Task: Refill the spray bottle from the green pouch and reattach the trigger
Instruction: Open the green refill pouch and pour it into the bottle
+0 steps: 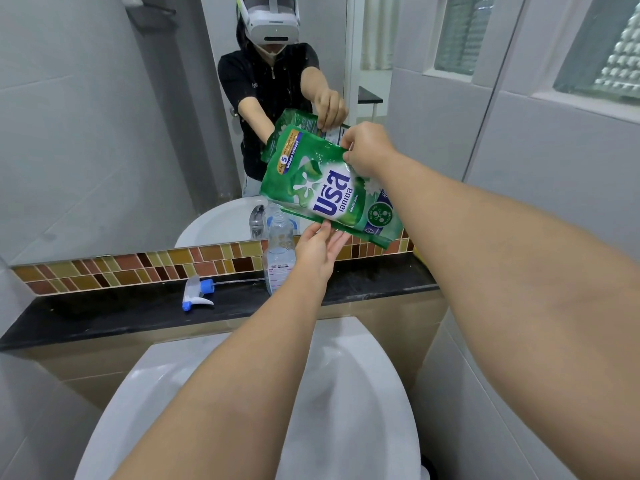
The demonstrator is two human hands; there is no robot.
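Right hand [369,150] pinches the top edge of the green pouch [325,192] at centre frame, fingers closed tight on it, pouch tilted w/ its low corner over the open neck of the clear spray bottle [278,252]. Left hand [320,249] is under the pouch's bottom edge, fingers spread flat & touching it, nothing clasped. Bottle stands upright on the dark surface [138,306] just behind that hand, approx. half full; the blue-white trigger [197,294] lies on its side to the bottle's left, apart from it.
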